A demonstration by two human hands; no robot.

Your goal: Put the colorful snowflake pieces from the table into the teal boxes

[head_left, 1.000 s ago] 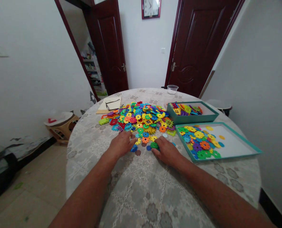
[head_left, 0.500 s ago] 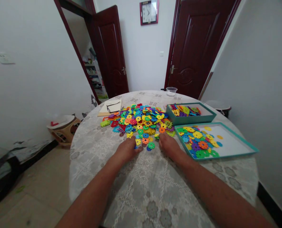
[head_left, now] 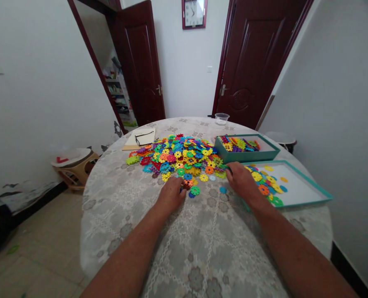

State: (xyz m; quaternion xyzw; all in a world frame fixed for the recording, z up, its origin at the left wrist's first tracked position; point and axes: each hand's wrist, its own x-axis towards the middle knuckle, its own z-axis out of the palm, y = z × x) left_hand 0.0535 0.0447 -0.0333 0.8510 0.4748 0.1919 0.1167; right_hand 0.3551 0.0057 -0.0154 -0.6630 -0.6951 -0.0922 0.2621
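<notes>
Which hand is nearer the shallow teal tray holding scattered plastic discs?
Right. The right hand lies over the near left corner of the shallow teal tray; the left hand rests farther left, at the near edge of the loose disc pile, apart from the tray.

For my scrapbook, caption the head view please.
Left hand and right hand beside a pile of colourful plastic flower-shaped discs.

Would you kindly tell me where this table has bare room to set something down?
Bare cloth of the table lies near the edge, between the forearms, and left of the flower-disc pile. The shallow tray is bare at its right end. Crowded: between left hand and right hand, where loose discs lie.
</notes>
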